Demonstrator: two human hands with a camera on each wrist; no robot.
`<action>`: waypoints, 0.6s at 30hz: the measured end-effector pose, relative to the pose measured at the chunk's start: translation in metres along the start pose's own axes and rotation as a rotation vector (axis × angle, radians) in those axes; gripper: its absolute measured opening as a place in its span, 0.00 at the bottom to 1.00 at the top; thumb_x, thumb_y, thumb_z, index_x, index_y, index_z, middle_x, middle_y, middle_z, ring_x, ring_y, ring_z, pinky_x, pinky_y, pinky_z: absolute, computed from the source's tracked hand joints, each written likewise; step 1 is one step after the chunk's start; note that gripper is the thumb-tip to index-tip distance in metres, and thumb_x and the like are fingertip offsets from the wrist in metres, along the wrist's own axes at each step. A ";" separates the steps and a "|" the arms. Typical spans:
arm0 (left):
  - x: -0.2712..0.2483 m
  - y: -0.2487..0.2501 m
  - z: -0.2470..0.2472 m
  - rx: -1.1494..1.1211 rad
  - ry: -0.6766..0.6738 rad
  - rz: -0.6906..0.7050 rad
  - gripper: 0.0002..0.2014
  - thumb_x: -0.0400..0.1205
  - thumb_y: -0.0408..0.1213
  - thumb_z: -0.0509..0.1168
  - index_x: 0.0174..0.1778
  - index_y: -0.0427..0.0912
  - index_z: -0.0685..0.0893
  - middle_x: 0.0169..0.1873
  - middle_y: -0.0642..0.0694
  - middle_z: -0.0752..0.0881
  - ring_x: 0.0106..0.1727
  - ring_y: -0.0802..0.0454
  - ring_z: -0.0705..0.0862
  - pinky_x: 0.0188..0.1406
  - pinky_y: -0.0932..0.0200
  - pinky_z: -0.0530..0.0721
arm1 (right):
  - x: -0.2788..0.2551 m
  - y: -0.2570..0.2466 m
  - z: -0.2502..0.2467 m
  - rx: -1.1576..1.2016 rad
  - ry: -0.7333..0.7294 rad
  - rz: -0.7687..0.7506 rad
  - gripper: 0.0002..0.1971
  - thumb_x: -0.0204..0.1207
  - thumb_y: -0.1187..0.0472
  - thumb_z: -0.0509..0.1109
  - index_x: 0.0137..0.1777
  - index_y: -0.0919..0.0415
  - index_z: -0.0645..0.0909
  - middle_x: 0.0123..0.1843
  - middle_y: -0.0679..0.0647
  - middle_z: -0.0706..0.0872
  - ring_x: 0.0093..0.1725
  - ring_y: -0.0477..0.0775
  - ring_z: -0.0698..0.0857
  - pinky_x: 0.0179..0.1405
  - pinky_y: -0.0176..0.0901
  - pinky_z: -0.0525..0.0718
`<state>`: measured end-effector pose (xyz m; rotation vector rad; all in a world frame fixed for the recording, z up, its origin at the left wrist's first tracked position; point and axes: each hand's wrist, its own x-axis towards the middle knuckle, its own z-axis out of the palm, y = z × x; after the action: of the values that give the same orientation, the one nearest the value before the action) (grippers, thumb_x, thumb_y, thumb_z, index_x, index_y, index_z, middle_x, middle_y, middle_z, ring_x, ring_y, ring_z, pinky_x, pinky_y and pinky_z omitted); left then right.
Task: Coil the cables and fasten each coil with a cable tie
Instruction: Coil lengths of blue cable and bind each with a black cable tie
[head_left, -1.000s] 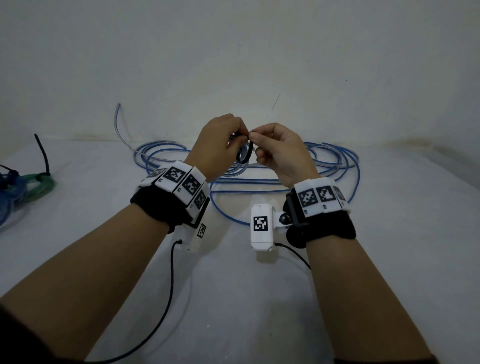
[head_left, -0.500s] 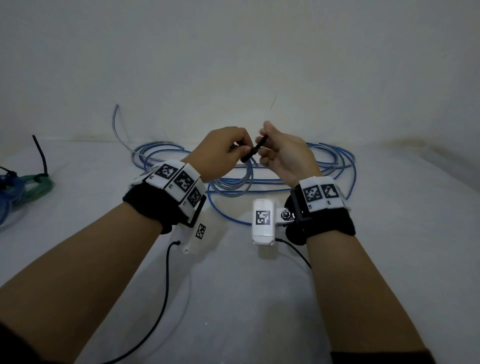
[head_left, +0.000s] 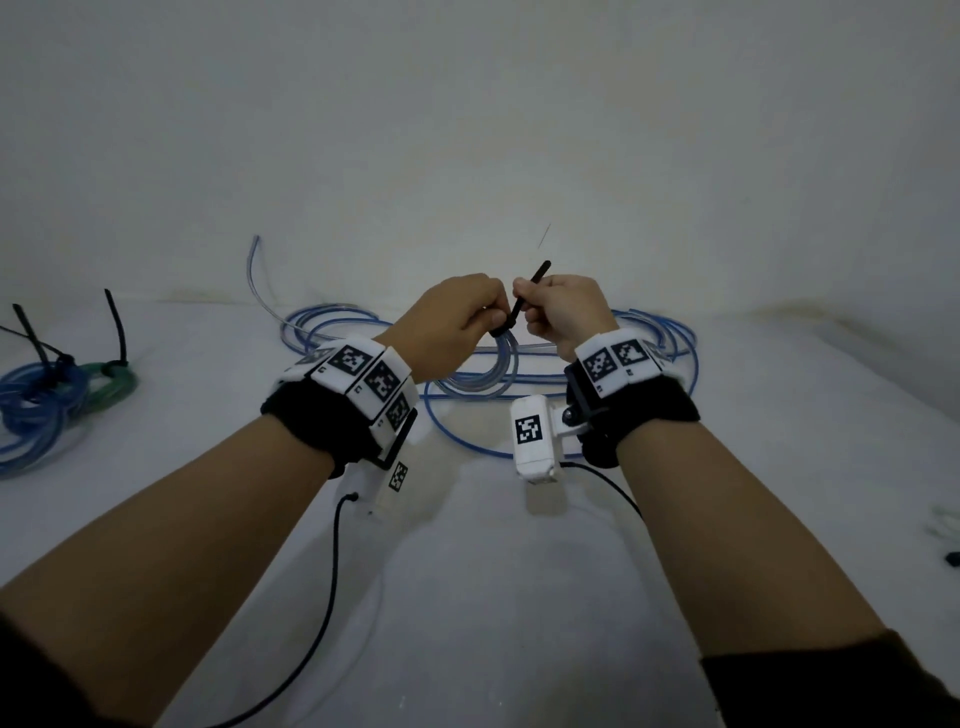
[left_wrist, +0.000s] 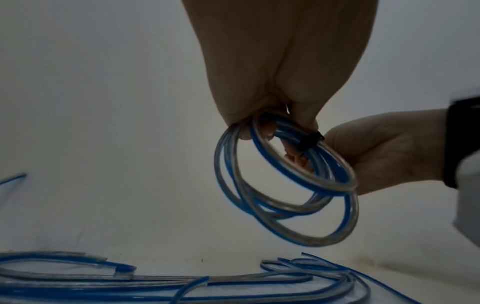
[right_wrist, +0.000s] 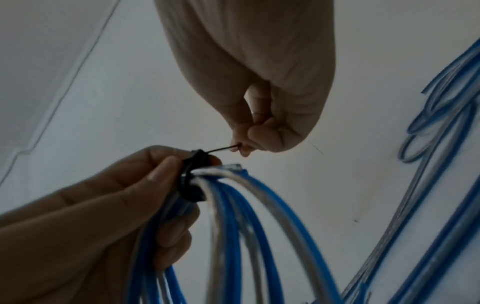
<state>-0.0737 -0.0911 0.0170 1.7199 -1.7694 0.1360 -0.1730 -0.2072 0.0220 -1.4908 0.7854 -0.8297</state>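
Note:
I hold a small coil of blue and clear cable (head_left: 500, 364) up over the white table (head_left: 467, 597). My left hand (head_left: 491, 321) grips the coil (left_wrist: 285, 185) at its top, fingers curled round the strands. A black cable tie (left_wrist: 310, 142) is wrapped round the bundle (right_wrist: 233, 226) beside those fingers. My right hand (head_left: 522, 307) pinches the tie's tail (head_left: 530, 291), which points up and to the right. In the right wrist view the tie's loop (right_wrist: 192, 181) sits snug on the strands and the thin tail (right_wrist: 223, 149) runs to my right hand (right_wrist: 241, 147).
Loose blue and clear cables (head_left: 649, 338) lie in long loops on the table behind my hands, against the white wall. Tied coils, blue (head_left: 36, 405) and green (head_left: 111, 382), with black tie tails sticking up, sit at the far left. A small dark object (head_left: 950, 558) lies at the right edge.
The tie's wide loop has been drawn small round the coil. My right hand moved up and right with the tail, which now sticks out above the hand.

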 end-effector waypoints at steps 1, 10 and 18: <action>-0.001 0.002 0.001 -0.003 0.000 0.001 0.06 0.83 0.30 0.59 0.46 0.34 0.81 0.42 0.39 0.83 0.44 0.46 0.78 0.44 0.58 0.72 | 0.000 -0.001 0.000 -0.025 0.006 0.006 0.13 0.76 0.65 0.72 0.31 0.65 0.77 0.27 0.57 0.77 0.23 0.49 0.73 0.21 0.34 0.76; -0.019 0.012 0.003 -0.070 0.017 -0.165 0.07 0.84 0.32 0.58 0.52 0.34 0.79 0.43 0.47 0.79 0.44 0.53 0.74 0.35 0.68 0.66 | -0.021 -0.012 -0.002 0.116 -0.182 0.198 0.14 0.78 0.58 0.70 0.34 0.66 0.79 0.28 0.55 0.77 0.21 0.45 0.74 0.21 0.32 0.74; -0.032 0.018 -0.014 -0.075 0.033 -0.147 0.05 0.83 0.30 0.60 0.51 0.32 0.78 0.47 0.38 0.85 0.45 0.48 0.79 0.36 0.66 0.68 | -0.040 -0.019 0.020 -0.145 -0.153 0.018 0.18 0.77 0.63 0.70 0.27 0.63 0.71 0.26 0.57 0.72 0.23 0.51 0.67 0.22 0.38 0.66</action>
<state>-0.0873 -0.0547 0.0179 1.7767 -1.5976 0.0339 -0.1764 -0.1608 0.0375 -1.6529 0.7561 -0.6477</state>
